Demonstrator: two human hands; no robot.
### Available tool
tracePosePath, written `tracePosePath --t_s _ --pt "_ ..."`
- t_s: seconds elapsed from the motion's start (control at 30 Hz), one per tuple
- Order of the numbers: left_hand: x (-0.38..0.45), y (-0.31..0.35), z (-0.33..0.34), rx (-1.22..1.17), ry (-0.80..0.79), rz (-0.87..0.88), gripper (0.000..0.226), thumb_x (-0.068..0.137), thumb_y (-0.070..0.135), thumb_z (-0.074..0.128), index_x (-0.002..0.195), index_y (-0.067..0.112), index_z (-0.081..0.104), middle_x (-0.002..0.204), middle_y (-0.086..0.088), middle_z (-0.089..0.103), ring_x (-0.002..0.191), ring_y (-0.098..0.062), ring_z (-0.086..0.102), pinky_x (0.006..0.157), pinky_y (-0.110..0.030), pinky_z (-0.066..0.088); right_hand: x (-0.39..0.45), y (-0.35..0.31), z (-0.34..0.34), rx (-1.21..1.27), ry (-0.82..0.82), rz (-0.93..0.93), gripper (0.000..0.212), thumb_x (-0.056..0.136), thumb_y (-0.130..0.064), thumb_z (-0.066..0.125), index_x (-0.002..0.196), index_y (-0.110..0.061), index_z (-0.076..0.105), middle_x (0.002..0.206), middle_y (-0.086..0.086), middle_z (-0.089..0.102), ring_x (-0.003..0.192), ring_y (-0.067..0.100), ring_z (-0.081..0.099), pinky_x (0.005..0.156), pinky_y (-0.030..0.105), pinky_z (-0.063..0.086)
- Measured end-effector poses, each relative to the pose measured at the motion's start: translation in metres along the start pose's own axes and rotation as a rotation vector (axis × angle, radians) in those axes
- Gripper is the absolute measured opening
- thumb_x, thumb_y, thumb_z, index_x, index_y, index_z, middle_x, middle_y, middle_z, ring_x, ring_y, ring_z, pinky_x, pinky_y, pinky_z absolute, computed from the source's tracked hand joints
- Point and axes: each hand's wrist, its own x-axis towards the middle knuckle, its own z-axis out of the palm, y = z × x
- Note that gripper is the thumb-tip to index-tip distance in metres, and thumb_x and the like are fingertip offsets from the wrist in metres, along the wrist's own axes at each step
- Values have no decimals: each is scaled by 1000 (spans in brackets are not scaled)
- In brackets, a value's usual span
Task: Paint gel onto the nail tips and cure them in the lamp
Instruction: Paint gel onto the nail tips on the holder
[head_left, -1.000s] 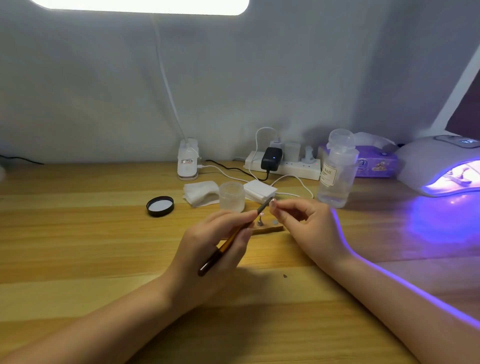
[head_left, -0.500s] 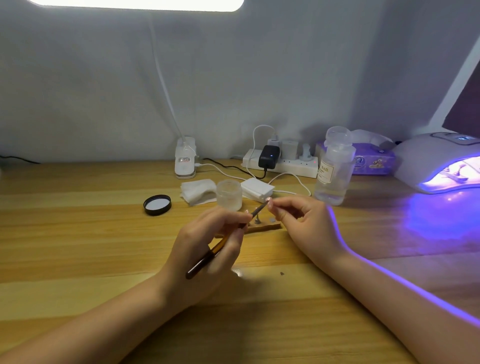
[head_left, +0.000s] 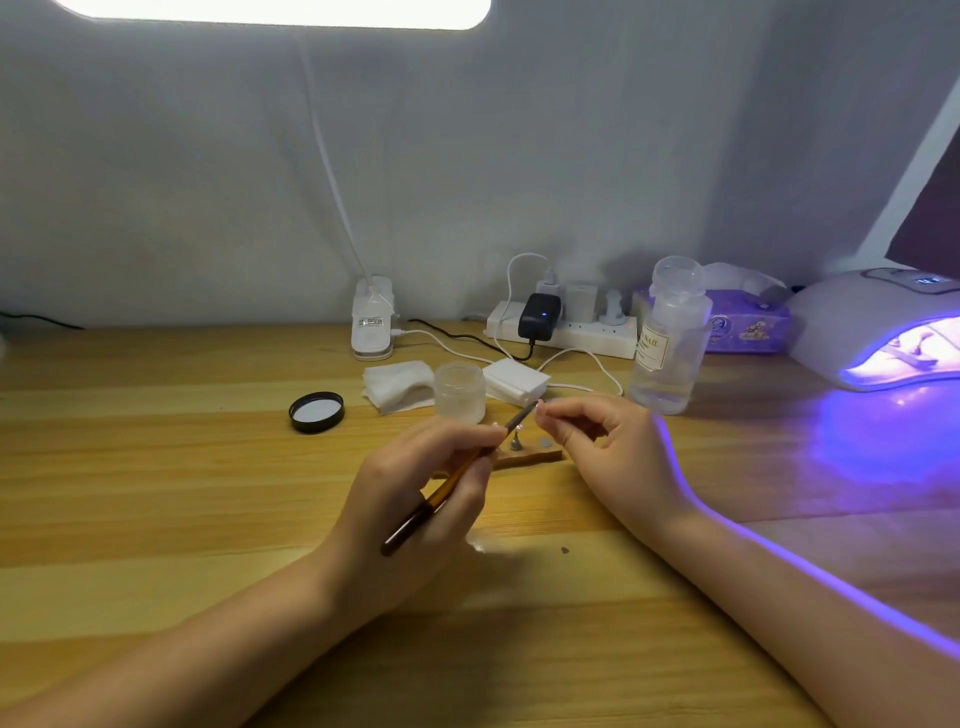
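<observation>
Our left hand (head_left: 410, 499) pinches a slim amber-and-dark brush (head_left: 457, 480); our right hand (head_left: 608, 452) pinches a tiny nail tip (head_left: 540, 409) above the wooden worktop (head_left: 156, 509). Far right, the domed white lamp (head_left: 872, 322) glows violet; a clear bottle (head_left: 667, 353) reads "NAIL".

Slim brown-handled gel brush (head_left: 451, 486) tilted, bristles at tiny nail tip (head_left: 540, 406); glowing purple lamp (head_left: 878, 332) far right.

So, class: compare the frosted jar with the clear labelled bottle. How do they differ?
The frosted jar is short, squat and open-topped; the clear bottle is tall and capped with a dome. The jar carries no label; the bottle has a pale one. The jar sits behind the left hand, the bottle beyond the right hand. Both stand upright on the wooden table.
</observation>
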Motion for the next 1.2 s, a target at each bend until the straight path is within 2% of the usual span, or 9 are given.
tracePosePath --t_s 0.1,0.27,0.37,0.43,0.5,0.57,0.73,0.9,1.2 --pt "-4 -6 -1 10 -13 15 25 91 16 60 112 6 69 103 -1 70 96 -14 68 78 -36 57 0 0 1 -1 -7 4 17 84 -11 70 99 -19 74 88 -15 69 84 -1 63 72 10 48" --pt "14 -15 -1 72 -92 -219 12 84 12 68 72 12 71 70 3 70 66 -5 67 73 -28 53 0 5 1 -1 28 81 17 86 -13 69 103 -14 74 78 -18 66 72 -9 60 62 5 42" --pt "14 -7 -9 2 58 -78 10 88 7 60 87 2 69 76 -2 67 63 -7 62 57 -17 49 0 6 1 -13 17 87 17 87 -15 69 103 -16 74 79 -15 68 70 -6 59 60 7 42" --pt "21 -5 -22 -70 164 -186 15 91 0 58 85 9 68 67 0 64 52 -3 52 46 -12 38 0 6 1 -23 6 83 16 87 -15 69 102 -18 73 80 -13 69 70 -3 60 60 9 44" --pt "39 -11 -33 -49 269 -248 17 93 4 58 81 14 66 60 -7 60 48 -18 48 41 -28 38 0 6 2 -32 5 71 16 87 -14 70 101 -19 74 79 -13 69 70 -1 60 60 9 44" --pt "59 -15 -44 60 307 -270 14 92 18 58 80 17 65 63 -11 61 57 -33 53 50 -44 46 0 6 2 -36 12 61 15 86 -13 70 100 -18 74 76 -14 68 67 -3 58 58 8 42" --pt "95 -30 -44 298 104 -451 14 93 17 52 89 9 64 84 -12 67 82 -30 64 79 -52 54 0 7 2 -50 -3 44 15 86 -12 70 100 -18 74 75 -18 65 67 -7 57 57 4 38" --pt "112 -37 -36 418 -97 -531 19 91 23 56 82 13 68 79 -3 69 81 -22 66 80 -48 56 1 6 3 -66 -3 17 15 86 -8 70 98 -17 74 71 -20 62 65 -9 56 56 3 38" --pt "109 -39 -23 506 -193 -555 19 92 27 60 93 14 74 88 -2 72 85 -20 66 82 -44 56 0 4 2 -59 -10 1 17 86 -7 68 96 -19 73 67 -21 60 66 -9 56 56 3 38"
